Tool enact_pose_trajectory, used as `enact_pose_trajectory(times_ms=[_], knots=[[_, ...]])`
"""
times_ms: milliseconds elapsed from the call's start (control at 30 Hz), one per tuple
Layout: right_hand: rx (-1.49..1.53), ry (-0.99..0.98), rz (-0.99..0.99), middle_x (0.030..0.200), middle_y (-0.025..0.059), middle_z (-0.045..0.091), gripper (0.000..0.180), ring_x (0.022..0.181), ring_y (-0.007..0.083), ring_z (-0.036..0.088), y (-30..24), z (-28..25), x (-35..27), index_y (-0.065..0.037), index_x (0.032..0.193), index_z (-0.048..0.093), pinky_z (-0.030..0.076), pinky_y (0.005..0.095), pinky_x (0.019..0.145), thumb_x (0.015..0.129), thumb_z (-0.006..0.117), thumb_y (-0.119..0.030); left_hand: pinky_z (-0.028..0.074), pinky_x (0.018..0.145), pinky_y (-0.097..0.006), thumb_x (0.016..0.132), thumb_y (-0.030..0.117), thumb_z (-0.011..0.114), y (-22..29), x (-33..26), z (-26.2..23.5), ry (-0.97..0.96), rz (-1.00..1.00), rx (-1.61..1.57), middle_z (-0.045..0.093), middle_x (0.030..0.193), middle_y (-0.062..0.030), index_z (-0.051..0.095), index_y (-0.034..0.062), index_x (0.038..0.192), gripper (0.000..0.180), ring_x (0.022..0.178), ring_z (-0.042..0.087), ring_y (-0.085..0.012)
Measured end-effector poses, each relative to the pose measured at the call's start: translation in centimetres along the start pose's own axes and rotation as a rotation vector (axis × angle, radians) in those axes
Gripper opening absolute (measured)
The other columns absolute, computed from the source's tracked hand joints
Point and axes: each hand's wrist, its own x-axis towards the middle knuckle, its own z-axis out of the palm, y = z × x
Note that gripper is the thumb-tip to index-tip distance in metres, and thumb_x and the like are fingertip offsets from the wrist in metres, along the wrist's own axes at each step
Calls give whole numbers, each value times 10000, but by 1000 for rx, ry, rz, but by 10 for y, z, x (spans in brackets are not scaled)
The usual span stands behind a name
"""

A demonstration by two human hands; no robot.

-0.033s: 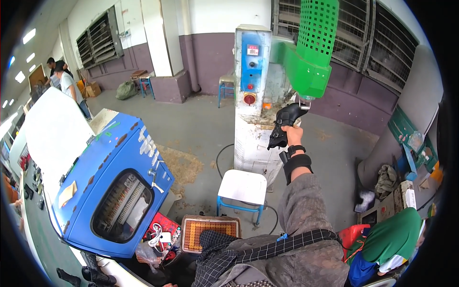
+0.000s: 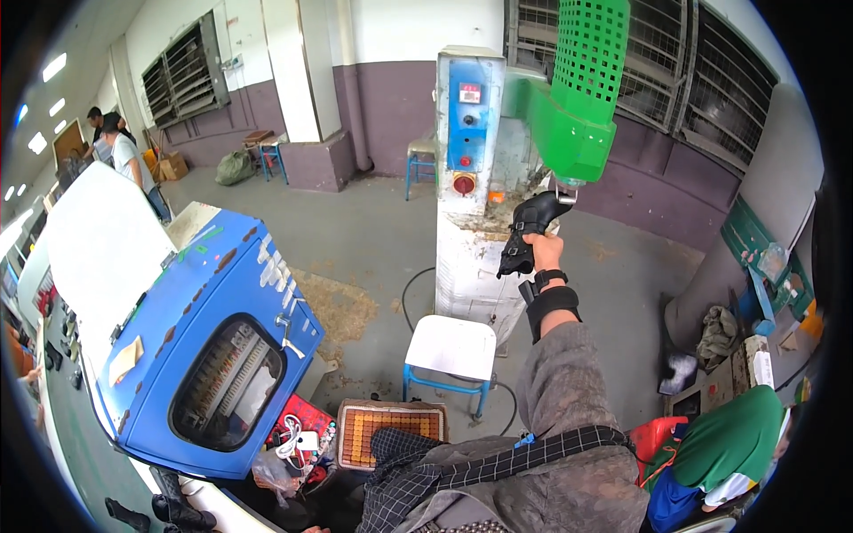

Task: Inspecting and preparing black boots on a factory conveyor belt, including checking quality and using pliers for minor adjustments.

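Note:
My right hand (image 2: 539,255) is raised and shut on a black shoe (image 2: 531,224), holding it up right under the lower tip of a green perforated machine housing (image 2: 573,124). A black wrist strap (image 2: 552,302) wraps my right forearm, whose sleeve is grey. Behind the shoe stands a worn white machine column with a blue control panel (image 2: 468,124) and a red button. My left hand is out of the picture.
A white stool with blue legs (image 2: 451,348) stands below my arm. A big blue machine cabinet (image 2: 204,346) fills the left side, with an orange gridded tray (image 2: 391,431) beside it. A person in green (image 2: 729,440) sits at lower right; two people (image 2: 115,147) stand far left.

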Motion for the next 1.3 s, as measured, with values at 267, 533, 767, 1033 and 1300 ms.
enact_pose_trajectory(times_ms=[267, 533, 767, 1033, 1300], knots=[[-63, 86, -32, 726, 118, 645, 157, 583, 203, 601, -17, 5, -22, 109, 783, 639, 493, 340, 574, 633, 676, 80, 502, 794, -335, 855, 130, 670, -18, 6, -7, -2, 18, -41, 597, 901, -79, 587, 54, 958, 153, 875, 578, -186], [-67, 81, -31, 724, 122, 649, 194, 592, 206, 606, -7, 3, -14, 112, 795, 647, 488, 332, 571, 612, 687, 64, 497, 790, -340, 855, 139, 676, -24, 7, -9, 29, -8, -35, 613, 895, -84, 580, 53, 985, 182, 879, 591, -197], [-134, 25, -111, 748, 96, 662, 268, 639, 187, 607, 5, -6, -8, 87, 825, 683, 502, 341, 636, 605, 726, -60, 492, 798, -328, 873, 162, 645, -2, -6, 9, 62, 40, 79, 620, 911, -85, 591, 28, 986, 184, 890, 600, -184], [-136, -91, -98, 827, 102, 667, 312, 695, 212, 618, 21, -16, 12, 66, 901, 677, 505, 360, 685, 670, 714, -140, 484, 646, -250, 812, 79, 642, -23, 5, 5, 189, 158, 273, 656, 771, -43, 644, 4, 879, 100, 704, 599, -101], [-361, -170, -78, 859, 100, 667, 377, 763, 204, 603, 53, -35, 68, 73, 966, 675, 484, 335, 742, 720, 689, -212, 498, 690, -281, 823, 189, 648, -45, 8, 2, 208, 81, 254, 666, 789, -51, 654, 37, 919, 180, 722, 623, -138]])
